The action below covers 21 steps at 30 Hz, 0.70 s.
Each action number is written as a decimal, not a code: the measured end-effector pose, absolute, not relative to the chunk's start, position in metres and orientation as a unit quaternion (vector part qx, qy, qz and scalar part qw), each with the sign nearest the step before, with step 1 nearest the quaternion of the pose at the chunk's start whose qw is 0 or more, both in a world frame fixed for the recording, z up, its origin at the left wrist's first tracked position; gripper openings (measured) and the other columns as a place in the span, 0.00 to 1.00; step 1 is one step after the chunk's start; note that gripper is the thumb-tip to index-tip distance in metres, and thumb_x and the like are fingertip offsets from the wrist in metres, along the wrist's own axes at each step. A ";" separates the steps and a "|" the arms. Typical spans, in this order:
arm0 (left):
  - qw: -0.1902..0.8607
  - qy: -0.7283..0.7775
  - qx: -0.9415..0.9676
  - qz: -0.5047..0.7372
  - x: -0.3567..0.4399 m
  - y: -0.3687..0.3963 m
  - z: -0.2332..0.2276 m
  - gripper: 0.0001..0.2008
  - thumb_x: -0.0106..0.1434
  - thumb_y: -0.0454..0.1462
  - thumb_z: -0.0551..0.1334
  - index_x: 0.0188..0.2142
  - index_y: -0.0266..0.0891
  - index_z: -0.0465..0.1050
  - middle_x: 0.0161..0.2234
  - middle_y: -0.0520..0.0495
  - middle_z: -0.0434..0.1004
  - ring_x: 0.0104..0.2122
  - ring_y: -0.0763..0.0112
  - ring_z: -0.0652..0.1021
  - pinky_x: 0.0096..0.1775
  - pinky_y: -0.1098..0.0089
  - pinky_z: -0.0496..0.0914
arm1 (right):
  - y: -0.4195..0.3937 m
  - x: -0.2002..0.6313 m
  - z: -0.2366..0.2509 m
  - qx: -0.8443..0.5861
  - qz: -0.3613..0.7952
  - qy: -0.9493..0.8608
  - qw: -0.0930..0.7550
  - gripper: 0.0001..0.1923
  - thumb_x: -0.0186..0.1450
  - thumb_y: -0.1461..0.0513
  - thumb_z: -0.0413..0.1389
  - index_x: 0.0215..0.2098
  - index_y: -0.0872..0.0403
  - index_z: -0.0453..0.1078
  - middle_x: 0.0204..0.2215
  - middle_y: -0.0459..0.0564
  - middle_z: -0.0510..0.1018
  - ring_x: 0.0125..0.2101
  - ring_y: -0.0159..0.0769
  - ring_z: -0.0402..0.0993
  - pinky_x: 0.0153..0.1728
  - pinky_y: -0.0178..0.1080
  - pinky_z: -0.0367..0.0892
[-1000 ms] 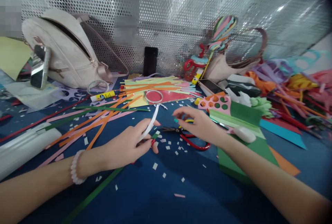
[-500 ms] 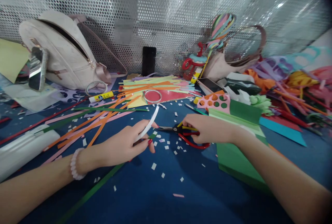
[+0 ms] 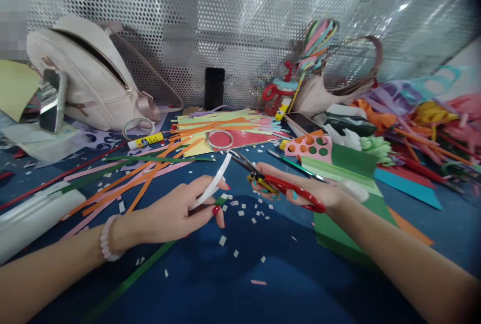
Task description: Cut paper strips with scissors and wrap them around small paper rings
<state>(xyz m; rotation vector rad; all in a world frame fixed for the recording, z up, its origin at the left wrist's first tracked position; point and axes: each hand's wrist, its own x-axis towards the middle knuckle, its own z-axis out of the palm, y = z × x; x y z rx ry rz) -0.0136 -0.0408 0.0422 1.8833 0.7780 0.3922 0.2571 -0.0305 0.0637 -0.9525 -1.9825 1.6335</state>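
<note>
The white paper strip (image 3: 214, 184) sticks up over the blue tabletop (image 3: 240, 274), pinched in the left hand (image 3: 176, 211) fingers. The right hand (image 3: 296, 191) fingers grip red scissors (image 3: 276, 182), blades slightly open beside the strip. A crooked snip could nick a fingertip.

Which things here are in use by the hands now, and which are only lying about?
In use: left hand holding white paper strip; right hand holding red-handled scissors.

Lying about: glue stick, black phone, beige backpack, tape ring.
</note>
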 end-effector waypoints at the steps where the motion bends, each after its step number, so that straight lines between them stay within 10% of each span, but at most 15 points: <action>1: 0.508 0.318 0.784 0.164 -0.013 -0.041 0.043 0.15 0.65 0.33 0.49 0.52 0.45 0.53 0.32 0.53 0.77 0.17 0.83 0.60 0.20 0.81 0.57 | -0.032 0.256 0.063 -0.337 0.588 -0.710 0.192 0.23 0.54 0.44 0.55 0.39 0.50 0.62 0.36 0.48 0.67 0.37 0.33 0.67 0.35 0.35 0.64; 21: 0.510 0.279 0.803 0.130 -0.013 -0.044 0.047 0.18 0.65 0.33 0.49 0.54 0.44 0.53 0.31 0.53 0.78 0.18 0.79 0.60 0.22 0.77 0.57 | -0.036 0.249 0.062 -0.299 0.602 -0.707 0.220 0.27 0.53 0.39 0.54 0.38 0.49 0.62 0.33 0.47 0.65 0.28 0.31 0.60 0.30 0.35 0.62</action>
